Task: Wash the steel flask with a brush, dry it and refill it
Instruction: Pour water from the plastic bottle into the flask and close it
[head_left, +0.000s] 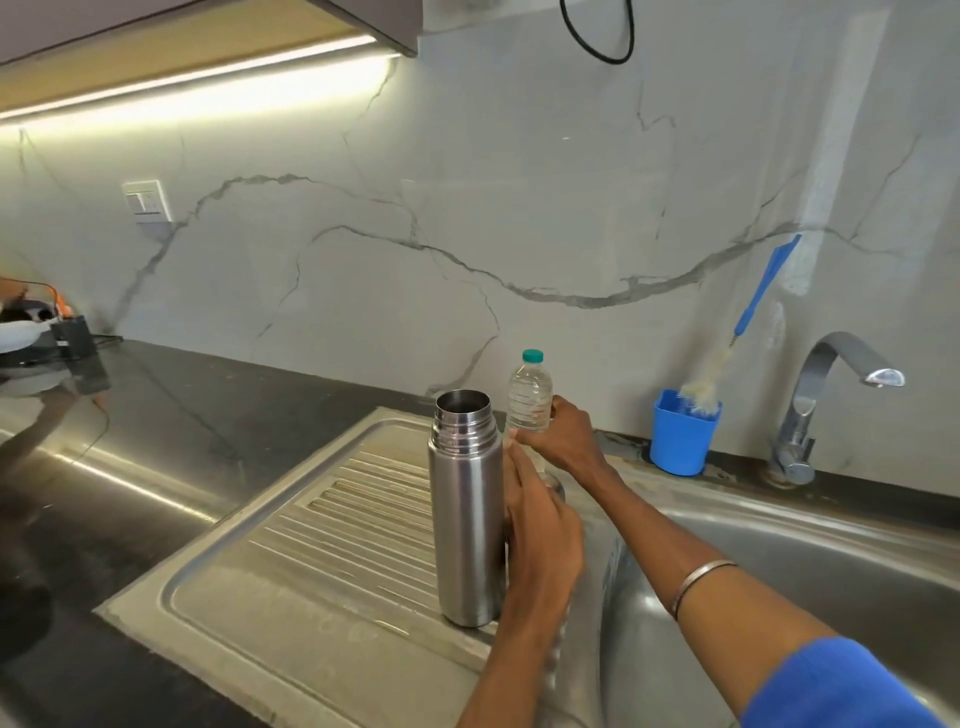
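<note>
From the head camera, the steel flask is standing upright and uncapped on the draining board, your left hand resting against its side, its grip hidden. Your right hand is gripping the water bottle; uncap it first, then pour slowly into the mouth while bracing the flask. No readable label is showing anywhere.

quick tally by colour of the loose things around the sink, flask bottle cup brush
steel: 1, the flask
clear with a green cap: 1, the bottle
blue: 2, the cup and the brush standing in it
total: 4
</note>
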